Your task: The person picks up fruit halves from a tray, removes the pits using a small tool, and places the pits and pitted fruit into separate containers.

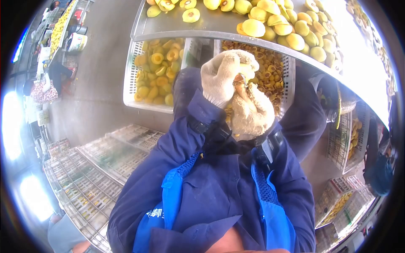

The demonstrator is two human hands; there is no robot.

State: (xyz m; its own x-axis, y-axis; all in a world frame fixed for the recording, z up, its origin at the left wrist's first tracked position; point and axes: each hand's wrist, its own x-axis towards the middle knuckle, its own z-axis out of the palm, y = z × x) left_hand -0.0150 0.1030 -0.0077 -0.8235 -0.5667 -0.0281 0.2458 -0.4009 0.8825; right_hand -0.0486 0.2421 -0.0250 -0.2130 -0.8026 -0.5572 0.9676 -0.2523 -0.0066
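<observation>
Both of my hands wear dirty cream knit gloves and meet above the crates, in front of my lap. My left hand (221, 78) is curled around a pale yellow peach piece (249, 72), mostly hidden by its fingers. My right hand (253, 110) is closed just below, gripping a small metal pitting tool (240, 79) whose tip touches the fruit; its handle is hidden in the glove. Under my hands stands a white crate (288, 80) of brown pits and scraps. Beside it, another white crate (130, 86) holds yellow peach halves.
A metal table (202, 28) with many yellow peaches and halves spans the top. Wire racks and crates (97, 168) stand at lower left. More filled crates (337, 198) are on the right. Other people (44, 90) are at the left and right edges.
</observation>
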